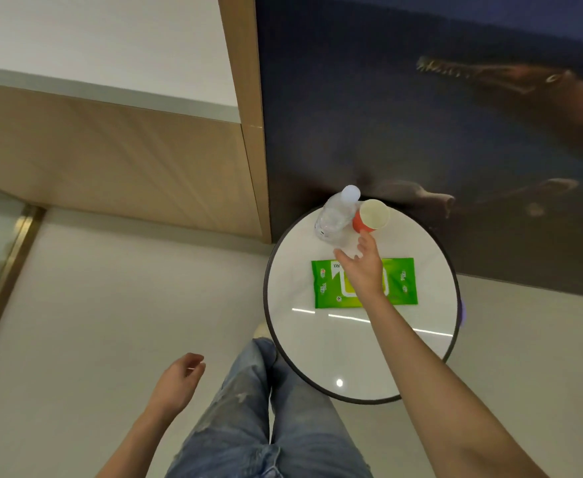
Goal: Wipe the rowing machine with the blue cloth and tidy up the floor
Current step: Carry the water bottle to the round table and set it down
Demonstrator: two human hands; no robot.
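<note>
A round white table (317, 346) with a dark rim stands by the wall. On its far side a clear plastic bottle (334, 215) with a white cap stands touching an orange paper cup (371, 215). A green pack of wet wipes (328, 284) lies flat in the table's middle. My right hand (362, 267) hovers over the wipes, fingers apart, fingertips just short of the cup and bottle, holding nothing. My left hand (176, 384) hangs low beside my leg, loosely curled and empty. No blue cloth or rowing machine is in view.
A dark mural wall (421, 115) rises behind the table; a wood-panelled wall (110, 153) runs to the left. Pale floor tiles (93, 322) spread to the left, with a brass strip (3, 281) at the far left. My jeans-clad legs (248, 408) stand against the table's near edge.
</note>
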